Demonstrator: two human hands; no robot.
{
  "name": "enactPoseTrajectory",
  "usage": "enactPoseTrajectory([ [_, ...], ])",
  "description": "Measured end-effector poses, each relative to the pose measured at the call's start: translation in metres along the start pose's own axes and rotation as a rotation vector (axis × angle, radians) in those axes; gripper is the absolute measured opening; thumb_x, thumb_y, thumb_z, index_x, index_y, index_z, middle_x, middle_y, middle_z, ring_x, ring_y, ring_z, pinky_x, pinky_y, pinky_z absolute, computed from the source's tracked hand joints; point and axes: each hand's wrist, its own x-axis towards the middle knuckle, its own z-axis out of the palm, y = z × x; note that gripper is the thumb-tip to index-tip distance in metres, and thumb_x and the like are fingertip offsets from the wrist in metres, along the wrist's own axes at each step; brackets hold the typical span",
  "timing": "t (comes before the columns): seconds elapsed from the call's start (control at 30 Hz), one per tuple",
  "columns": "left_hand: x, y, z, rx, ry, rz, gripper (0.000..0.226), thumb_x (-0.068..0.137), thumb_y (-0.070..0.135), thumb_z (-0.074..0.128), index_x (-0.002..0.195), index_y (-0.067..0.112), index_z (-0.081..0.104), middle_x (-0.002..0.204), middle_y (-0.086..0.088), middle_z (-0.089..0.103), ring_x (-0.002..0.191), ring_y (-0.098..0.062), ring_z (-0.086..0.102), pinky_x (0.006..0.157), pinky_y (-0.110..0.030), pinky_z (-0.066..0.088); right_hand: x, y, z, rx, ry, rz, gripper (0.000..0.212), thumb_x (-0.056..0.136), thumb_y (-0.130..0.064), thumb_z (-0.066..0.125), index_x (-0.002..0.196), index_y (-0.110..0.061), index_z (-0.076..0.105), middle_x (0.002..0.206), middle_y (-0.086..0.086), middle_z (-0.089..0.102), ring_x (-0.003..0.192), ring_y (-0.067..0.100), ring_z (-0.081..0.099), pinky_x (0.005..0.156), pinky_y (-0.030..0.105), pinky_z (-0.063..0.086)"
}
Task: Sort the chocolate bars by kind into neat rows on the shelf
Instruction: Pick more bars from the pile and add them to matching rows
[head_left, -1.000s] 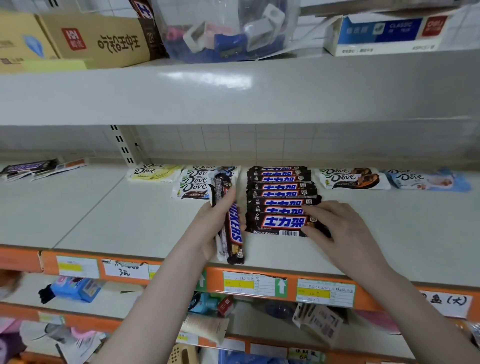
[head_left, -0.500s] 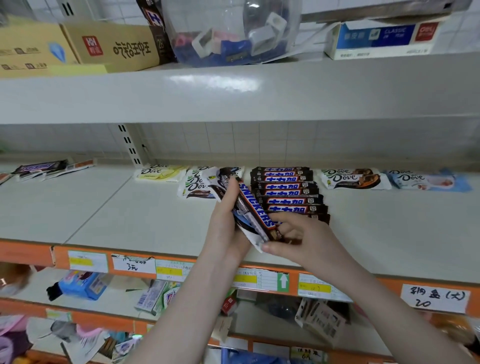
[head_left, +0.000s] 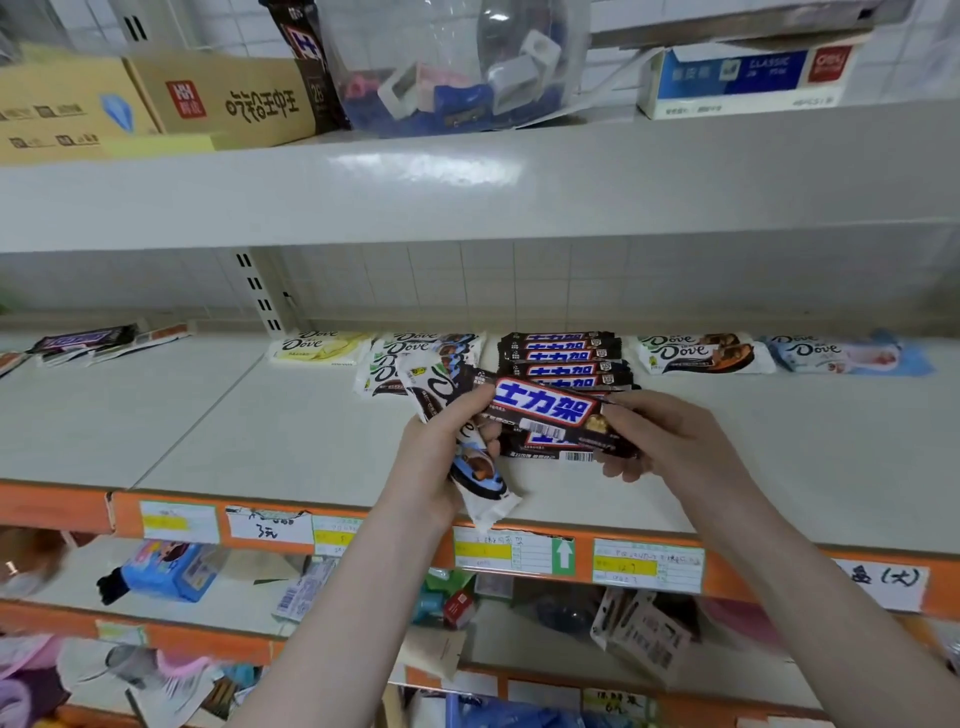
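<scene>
A row of dark Snickers bars (head_left: 563, 358) lies mid-shelf, running from the back wall toward the front. My left hand (head_left: 441, 457) grips a white and black Dove bar (head_left: 475, 480) whose lower end hangs over the shelf edge. Its thumb also pinches the left end of a Snickers bar (head_left: 545, 410) held level above the shelf. My right hand (head_left: 670, 441) pinches that bar's right end; a second dark bar shows just beneath it. More Dove bars lie along the back: a yellow one (head_left: 319, 348), a black and white stack (head_left: 415, 353), an orange one (head_left: 701, 353), a blue one (head_left: 847, 356).
The white shelf (head_left: 182, 431) has an orange front rail with price labels (head_left: 514, 553). A few loose bars (head_left: 85, 343) lie at the far left. The upper shelf holds cardboard boxes (head_left: 223, 98) and a clear bag (head_left: 457, 67). Lower shelves hold mixed goods.
The bars in my hands have turned from slanted to level, and the Snickers bar now faces me. The Dove bar in my left hand has come into view. Both hands have risen slightly.
</scene>
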Motion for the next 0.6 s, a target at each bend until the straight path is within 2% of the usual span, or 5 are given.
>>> enactPoseTrajectory([
  [0.1,-0.004,0.002,0.002,0.104,-0.002,0.005,0.013,0.079,0.014,0.069,0.09,0.007,0.066,0.07,-0.006,0.071,0.053,-0.012,0.064,0.05,-0.019,0.049,-0.001,0.001,-0.002,0.032,0.072,-0.006,0.012,0.088,-0.015,0.057,0.091,-0.019,0.068,0.071,0.005,0.07,0.053,0.015,0.061,0.046,0.018,0.048],
  [0.23,-0.009,0.006,0.001,0.259,-0.028,0.026,0.013,0.081,0.008,0.067,0.092,0.001,0.065,0.061,-0.005,0.069,0.046,-0.011,0.061,0.045,-0.017,0.048,0.0,0.004,-0.01,0.001,0.115,-0.001,0.013,0.087,-0.014,0.059,0.086,-0.024,0.067,0.063,0.0,0.07,0.05,0.013,0.06,0.044,0.018,0.047],
  [0.3,-0.008,0.007,0.001,0.383,-0.025,0.035,0.012,0.081,0.008,0.067,0.091,0.001,0.065,0.062,-0.005,0.068,0.046,-0.012,0.059,0.046,-0.019,0.049,0.002,0.008,-0.016,-0.076,0.115,0.019,0.011,0.086,-0.014,0.061,0.092,-0.019,0.068,0.064,0.002,0.07,0.048,0.012,0.059,0.044,0.018,0.047],
  [0.43,0.003,0.009,0.004,0.648,-0.03,-0.015,0.011,0.082,0.009,0.067,0.091,0.002,0.066,0.069,-0.011,0.068,0.05,-0.015,0.057,0.05,-0.025,0.05,0.004,0.015,-0.021,-0.24,0.07,0.064,0.022,0.079,-0.015,0.069,0.1,-0.018,0.064,0.068,0.007,0.07,0.047,0.01,0.057,0.044,0.019,0.046],
  [0.6,0.013,0.007,0.006,0.786,-0.055,-0.068,0.008,0.083,0.008,0.064,0.083,-0.001,0.064,0.07,-0.016,0.067,0.054,-0.02,0.056,0.055,-0.027,0.05,0.007,0.023,-0.021,-0.397,0.05,0.06,0.024,0.078,-0.02,0.069,0.1,-0.022,0.061,0.069,0.002,0.066,0.049,0.013,0.055,0.048,0.023,0.044],
])
